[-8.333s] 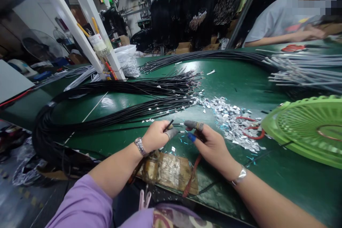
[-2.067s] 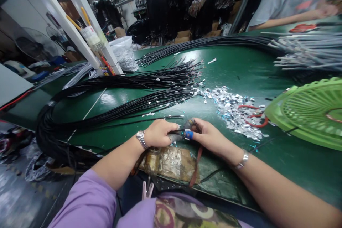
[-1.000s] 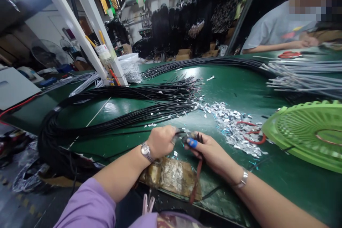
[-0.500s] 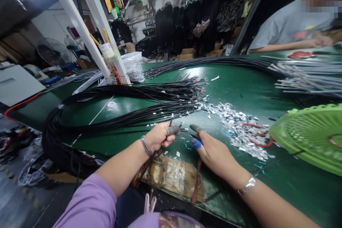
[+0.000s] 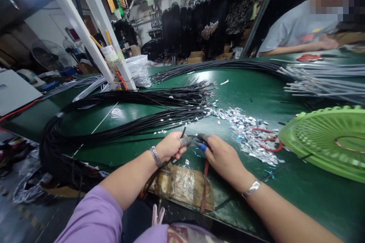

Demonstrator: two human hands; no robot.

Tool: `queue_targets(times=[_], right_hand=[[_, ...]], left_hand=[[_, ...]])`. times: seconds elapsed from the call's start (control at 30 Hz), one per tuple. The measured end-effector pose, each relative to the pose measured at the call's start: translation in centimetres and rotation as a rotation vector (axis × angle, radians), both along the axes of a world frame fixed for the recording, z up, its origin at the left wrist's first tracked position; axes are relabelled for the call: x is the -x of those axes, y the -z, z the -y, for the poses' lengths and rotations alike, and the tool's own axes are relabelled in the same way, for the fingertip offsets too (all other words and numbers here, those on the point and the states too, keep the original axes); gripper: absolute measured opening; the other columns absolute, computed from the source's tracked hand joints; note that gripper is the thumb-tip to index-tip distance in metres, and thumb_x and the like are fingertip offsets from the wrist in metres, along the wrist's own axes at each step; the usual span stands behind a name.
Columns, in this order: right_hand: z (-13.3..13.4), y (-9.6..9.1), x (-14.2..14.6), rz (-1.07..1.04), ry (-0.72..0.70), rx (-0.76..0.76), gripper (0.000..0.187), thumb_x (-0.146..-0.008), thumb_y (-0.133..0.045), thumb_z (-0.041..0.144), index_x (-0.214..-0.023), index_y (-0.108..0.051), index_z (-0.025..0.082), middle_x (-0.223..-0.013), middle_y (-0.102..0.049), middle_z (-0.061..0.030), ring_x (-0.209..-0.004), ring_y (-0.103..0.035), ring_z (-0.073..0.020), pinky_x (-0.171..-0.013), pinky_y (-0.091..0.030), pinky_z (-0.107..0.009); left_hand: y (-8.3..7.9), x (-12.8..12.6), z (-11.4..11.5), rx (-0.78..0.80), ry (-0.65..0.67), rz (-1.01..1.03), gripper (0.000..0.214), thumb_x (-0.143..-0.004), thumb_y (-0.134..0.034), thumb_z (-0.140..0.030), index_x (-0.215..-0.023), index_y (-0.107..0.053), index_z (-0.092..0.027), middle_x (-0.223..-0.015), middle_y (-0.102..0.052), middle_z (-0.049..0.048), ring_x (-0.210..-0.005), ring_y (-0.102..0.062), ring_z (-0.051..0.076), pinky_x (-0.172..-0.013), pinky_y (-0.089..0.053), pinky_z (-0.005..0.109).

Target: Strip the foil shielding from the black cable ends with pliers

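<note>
My left hand (image 5: 171, 146), with a grey cover on the thumb, is closed round a black cable (image 5: 184, 131) whose short end sticks up above the fist. Just to its right, my right hand (image 5: 224, 157) has a grey cover on one finger and a blue one on another. Its fingertips are drawn together close to the left thumb tip; what lies between them is too small and dark to make out. Behind my hands lies a long bundle of black cables (image 5: 137, 123), its trimmed ends pointing right. Foil scraps (image 5: 242, 131) are heaped beyond my right hand.
A green plastic basket (image 5: 322, 140) stands at right, beside red-handled scissors (image 5: 270, 146). A taped cardboard piece (image 5: 185, 186) lies at the table's front edge. Grey cables (image 5: 327, 83) lie at the back right, near a co-worker's arm (image 5: 296, 49). White posts (image 5: 97, 26) rise at left.
My right hand has moved in toward the left one, and its spread fingertips have come together near the left thumb. The left hand keeps its hold on the cable. The view has shifted slightly.
</note>
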State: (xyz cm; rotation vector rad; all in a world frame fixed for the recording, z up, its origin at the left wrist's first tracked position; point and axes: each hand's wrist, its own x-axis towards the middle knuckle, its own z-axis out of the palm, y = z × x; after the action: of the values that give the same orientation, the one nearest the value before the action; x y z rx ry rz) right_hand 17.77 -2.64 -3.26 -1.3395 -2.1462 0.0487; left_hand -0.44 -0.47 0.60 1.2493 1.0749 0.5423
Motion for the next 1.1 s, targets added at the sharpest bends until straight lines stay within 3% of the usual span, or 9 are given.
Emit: queue_targets(times=[0.2, 0.4, 0.7, 1.1], right_hand=[[-0.6, -0.3, 0.0, -0.106, -0.017, 0.184, 0.017, -0.083, -0.044, 0.021, -0.076, -0.058, 0.022, -0.070, -0.064, -0.0041, -0.065, -0.059, -0.0199, -0.059, -0.042, -0.028], [-0.9, -0.4, 0.1, -0.347, -0.037, 0.345, 0.034, -0.088, -0.038, 0.040, -0.058, -0.042, 0.024, -0.054, -0.056, 0.0005, -0.053, -0.052, -0.0178, -0.050, -0.038, -0.028], [-0.2, -0.2, 0.2, -0.190, -0.018, 0.116, 0.015, -0.084, -0.044, 0.029, -0.074, -0.051, 0.023, -0.068, -0.059, -0.0035, -0.061, -0.054, -0.0194, -0.056, -0.042, -0.030], [0.1, -0.7, 0.0, -0.038, -0.018, -0.003, 0.017, -0.085, -0.041, 0.019, -0.080, -0.057, 0.021, -0.069, -0.059, -0.0040, -0.060, -0.055, -0.0188, -0.055, -0.040, -0.028]], left_hand=[[-0.1, -0.2, 0.0, 0.025, -0.011, -0.058, 0.044, -0.074, -0.060, -0.059, -0.071, -0.047, -0.017, -0.041, -0.041, -0.0104, -0.026, -0.031, 0.003, -0.029, -0.019, 0.015], [0.0, 0.0, -0.3, 0.005, -0.020, -0.011, 0.049, -0.068, -0.063, -0.063, -0.070, -0.047, -0.017, -0.040, -0.041, -0.0102, -0.026, -0.031, 0.003, -0.028, -0.019, 0.015], [-0.1, -0.2, -0.1, -0.062, -0.088, -0.031, 0.046, -0.067, -0.068, -0.058, -0.071, -0.047, -0.017, -0.042, -0.047, -0.0086, -0.027, -0.037, 0.004, -0.028, -0.022, 0.014], [-0.5, -0.4, 0.3, -0.097, -0.082, -0.092, 0.034, -0.070, -0.070, -0.042, -0.071, -0.047, -0.016, -0.043, -0.047, -0.0089, -0.031, -0.038, 0.003, -0.032, -0.028, 0.013]])
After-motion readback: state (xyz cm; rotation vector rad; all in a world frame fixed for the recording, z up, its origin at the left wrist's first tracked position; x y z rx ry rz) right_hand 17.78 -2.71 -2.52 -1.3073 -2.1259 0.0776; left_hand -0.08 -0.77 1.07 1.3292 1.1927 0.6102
